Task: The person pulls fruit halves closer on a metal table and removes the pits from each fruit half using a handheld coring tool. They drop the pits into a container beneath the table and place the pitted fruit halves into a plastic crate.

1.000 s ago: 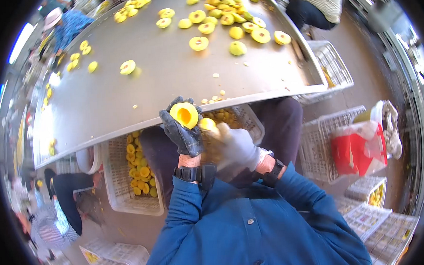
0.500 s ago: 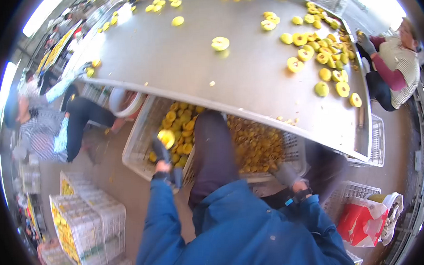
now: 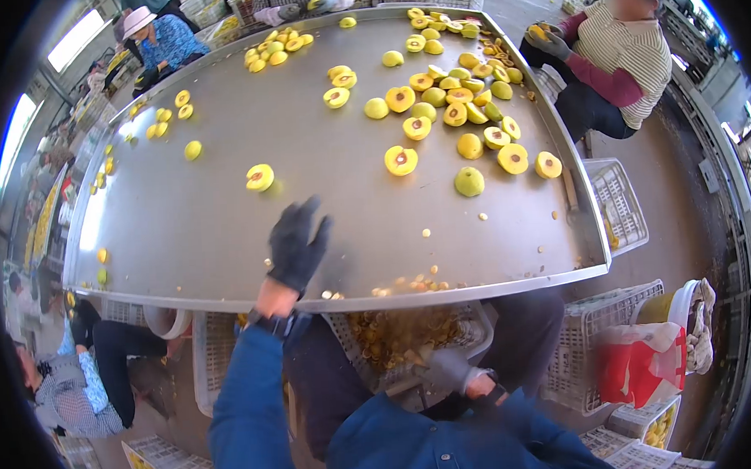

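Observation:
My left hand (image 3: 296, 246), in a black glove, reaches over the metal table (image 3: 199, 234) with its fingers apart and nothing in it. The nearest fruit is a halved yellow peach (image 3: 260, 177), lying cut side up just beyond the fingertips. My right hand (image 3: 447, 370), in a grey glove, is low in front of my body at the near side of a crate (image 3: 479, 341). Its fingers look curled around something small that blur hides. Brown and yellow scraps (image 3: 388, 336) fill that crate under the table edge.
Many peach halves (image 3: 456, 113) lie on the table's right side, with small bits (image 3: 419, 283) along the near rim. Co-workers sit around it, one at the right (image 3: 628, 64). A red bag (image 3: 641, 365) and white crates (image 3: 594, 342) stand at my right.
My left hand has moved from the crate of peaches up over the table; the peach half it held is gone from it. The view has tilted upward. My right hand stays low.

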Tool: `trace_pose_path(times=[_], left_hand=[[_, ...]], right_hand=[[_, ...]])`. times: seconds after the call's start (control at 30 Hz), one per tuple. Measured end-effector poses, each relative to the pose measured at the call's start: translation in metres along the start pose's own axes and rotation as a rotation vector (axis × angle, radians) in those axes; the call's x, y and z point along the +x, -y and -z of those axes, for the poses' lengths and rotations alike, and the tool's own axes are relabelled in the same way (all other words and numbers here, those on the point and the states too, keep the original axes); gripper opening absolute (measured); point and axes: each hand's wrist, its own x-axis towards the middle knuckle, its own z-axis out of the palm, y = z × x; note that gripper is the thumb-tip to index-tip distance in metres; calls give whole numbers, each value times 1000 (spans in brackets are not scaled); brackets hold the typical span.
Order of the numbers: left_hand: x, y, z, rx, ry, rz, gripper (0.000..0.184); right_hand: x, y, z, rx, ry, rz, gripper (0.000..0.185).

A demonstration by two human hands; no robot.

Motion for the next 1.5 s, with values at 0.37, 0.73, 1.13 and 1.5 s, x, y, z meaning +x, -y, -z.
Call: trace_pose_path(times=[0.37, 0.73, 1.13, 1.5], left_hand=[[80, -28, -200, -5, 397, -180, 50], [-14, -125, 56, -644, 697, -261, 80], [-82, -176, 62, -1438, -211, 658, 62], [-78, -194, 78, -1305, -44, 642, 52]], right_hand=[[-41, 20, 73, 262, -145, 28, 41], [-17, 85, 132, 1289, -501, 114, 30], [-54, 127, 114, 418, -791, 298, 28], [-77, 124, 110, -109, -850, 367, 16]])
